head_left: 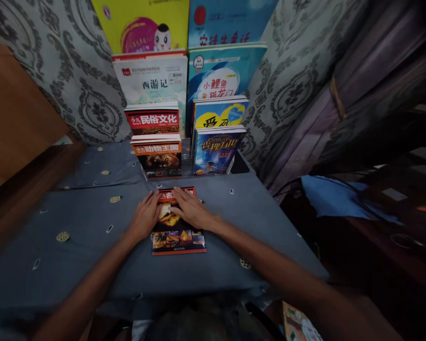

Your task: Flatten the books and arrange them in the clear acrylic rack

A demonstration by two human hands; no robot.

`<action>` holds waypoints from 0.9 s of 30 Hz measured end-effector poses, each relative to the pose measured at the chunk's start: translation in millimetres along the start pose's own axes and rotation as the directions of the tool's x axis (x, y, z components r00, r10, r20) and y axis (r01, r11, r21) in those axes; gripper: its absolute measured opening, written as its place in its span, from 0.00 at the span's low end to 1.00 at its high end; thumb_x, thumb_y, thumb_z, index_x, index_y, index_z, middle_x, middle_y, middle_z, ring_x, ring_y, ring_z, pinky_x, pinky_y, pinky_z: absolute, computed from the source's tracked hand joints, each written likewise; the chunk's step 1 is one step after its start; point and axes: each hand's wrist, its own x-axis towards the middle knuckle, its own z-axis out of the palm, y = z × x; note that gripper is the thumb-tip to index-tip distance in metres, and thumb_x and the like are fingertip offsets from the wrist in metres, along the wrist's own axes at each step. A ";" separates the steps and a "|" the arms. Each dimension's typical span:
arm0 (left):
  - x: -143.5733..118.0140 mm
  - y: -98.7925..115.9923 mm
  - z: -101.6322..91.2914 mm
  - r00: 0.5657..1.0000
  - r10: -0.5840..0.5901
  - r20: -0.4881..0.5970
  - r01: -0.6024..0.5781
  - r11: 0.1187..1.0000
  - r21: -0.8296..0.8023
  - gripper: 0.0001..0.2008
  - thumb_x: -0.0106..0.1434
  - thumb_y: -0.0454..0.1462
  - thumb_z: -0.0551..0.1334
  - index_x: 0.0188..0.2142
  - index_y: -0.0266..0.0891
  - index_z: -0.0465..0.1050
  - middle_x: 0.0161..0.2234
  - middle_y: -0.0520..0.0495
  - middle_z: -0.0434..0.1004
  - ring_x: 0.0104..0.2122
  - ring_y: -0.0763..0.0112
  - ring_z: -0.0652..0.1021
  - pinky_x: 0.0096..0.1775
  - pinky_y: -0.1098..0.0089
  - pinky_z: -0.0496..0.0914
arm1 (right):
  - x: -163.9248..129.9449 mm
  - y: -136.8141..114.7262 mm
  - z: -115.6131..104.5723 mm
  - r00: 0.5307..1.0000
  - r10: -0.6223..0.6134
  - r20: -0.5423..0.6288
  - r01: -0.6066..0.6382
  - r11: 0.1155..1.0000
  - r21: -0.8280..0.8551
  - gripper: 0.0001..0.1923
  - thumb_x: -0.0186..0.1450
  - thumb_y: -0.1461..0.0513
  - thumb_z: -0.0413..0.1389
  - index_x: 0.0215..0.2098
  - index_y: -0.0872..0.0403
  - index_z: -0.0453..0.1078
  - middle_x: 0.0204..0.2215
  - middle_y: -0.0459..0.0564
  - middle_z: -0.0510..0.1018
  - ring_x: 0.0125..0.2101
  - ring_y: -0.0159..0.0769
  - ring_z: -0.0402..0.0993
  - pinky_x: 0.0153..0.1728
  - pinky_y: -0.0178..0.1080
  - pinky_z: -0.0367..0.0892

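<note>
A book with a dark cover, a red title band and a row of small pictures lies flat on the blue-grey cloth. My left hand rests along its left edge, fingers stretched toward the top corner. Across the upper right of the cover lies my right hand, its fingers spread and hiding part of the title. Neither hand grips anything. Just beyond stand an orange-titled book with a lion on it and a blue book with gold lettering.
Taller books, including a white one and a teal one, rise in tiers behind. A dark flat object lies right of the stand. Patterned curtain hangs at the back. A brown panel borders the table's left.
</note>
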 end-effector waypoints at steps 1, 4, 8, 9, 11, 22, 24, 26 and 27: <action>0.2 0.7 -0.2 1.000 -0.002 -0.002 0.002 1.000 0.002 0.23 0.72 0.38 0.48 0.64 0.36 0.60 0.63 0.36 0.68 0.65 0.54 0.65 0.61 0.47 0.64 | -4.7 5.8 -4.0 1.000 0.012 0.000 -0.012 1.000 0.000 0.35 0.73 0.50 0.47 0.67 0.68 0.56 0.67 0.72 0.57 0.69 0.53 0.50 0.68 0.56 0.49; 1.1 1.7 -0.8 1.000 -0.007 0.005 0.007 1.000 0.010 0.23 0.72 0.38 0.48 0.63 0.37 0.61 0.63 0.37 0.68 0.65 0.56 0.65 0.62 0.49 0.64 | -17.3 24.2 -13.8 0.999 0.031 -0.022 -0.030 0.999 0.033 0.30 0.74 0.52 0.45 0.68 0.60 0.56 0.68 0.66 0.58 0.69 0.49 0.51 0.68 0.59 0.48; 3.5 1.3 -3.9 1.000 -0.005 0.028 0.005 1.000 0.023 0.23 0.71 0.38 0.48 0.63 0.36 0.62 0.63 0.37 0.68 0.65 0.56 0.64 0.62 0.50 0.64 | -23.1 45.0 -23.6 0.996 0.071 -0.052 -0.060 0.980 0.188 0.27 0.75 0.52 0.41 0.67 0.53 0.59 0.67 0.59 0.62 0.68 0.45 0.56 0.68 0.60 0.47; 4.6 1.4 -5.8 0.999 -0.003 0.035 0.002 1.000 0.031 0.23 0.71 0.38 0.48 0.62 0.36 0.62 0.63 0.37 0.68 0.66 0.56 0.64 0.62 0.50 0.64 | -22.2 48.8 -26.1 0.994 0.089 -0.062 -0.071 0.966 0.251 0.27 0.75 0.51 0.40 0.67 0.54 0.60 0.66 0.59 0.64 0.67 0.44 0.58 0.67 0.59 0.49; 7.8 2.4 -11.1 0.998 0.005 0.065 -0.009 0.998 0.063 0.22 0.71 0.38 0.49 0.62 0.36 0.64 0.62 0.37 0.69 0.66 0.55 0.63 0.61 0.49 0.64 | -18.8 54.9 -31.2 0.987 0.136 -0.087 -0.092 0.917 0.389 0.28 0.75 0.50 0.40 0.65 0.56 0.62 0.63 0.60 0.69 0.64 0.44 0.64 0.66 0.56 0.54; 52.4 43.4 -5.0 0.945 0.208 0.251 -0.221 0.975 0.027 0.22 0.72 0.38 0.48 0.61 0.37 0.66 0.65 0.40 0.66 0.67 0.56 0.62 0.62 0.46 0.59 | -13.6 61.2 -36.2 0.970 0.228 -0.084 -0.112 0.727 0.677 0.27 0.75 0.49 0.42 0.64 0.55 0.63 0.59 0.58 0.74 0.60 0.41 0.70 0.65 0.51 0.58; 58.4 52.1 0.6 0.933 0.249 0.260 -0.261 0.965 0.011 0.22 0.72 0.38 0.47 0.62 0.38 0.66 0.65 0.40 0.66 0.67 0.57 0.62 0.62 0.47 0.58 | -13.7 62.0 -35.6 0.974 0.201 -0.106 -0.087 0.761 0.643 0.28 0.75 0.48 0.42 0.64 0.55 0.64 0.59 0.58 0.74 0.61 0.41 0.69 0.65 0.50 0.57; 61.3 59.1 4.1 0.921 0.286 0.263 -0.298 0.954 0.007 0.22 0.72 0.36 0.47 0.62 0.38 0.66 0.64 0.40 0.66 0.66 0.58 0.63 0.63 0.47 0.58 | -13.1 63.8 -34.7 0.976 0.181 -0.123 -0.066 0.780 0.622 0.31 0.74 0.45 0.42 0.64 0.56 0.64 0.59 0.58 0.74 0.61 0.42 0.69 0.65 0.50 0.57; 61.5 61.9 5.0 0.916 0.303 0.264 -0.316 0.949 0.007 0.22 0.72 0.35 0.47 0.61 0.37 0.66 0.64 0.40 0.67 0.66 0.58 0.64 0.63 0.47 0.57 | -12.5 65.0 -33.9 0.976 0.175 -0.128 -0.059 0.781 0.621 0.33 0.73 0.43 0.43 0.63 0.57 0.64 0.58 0.59 0.75 0.60 0.43 0.69 0.65 0.50 0.58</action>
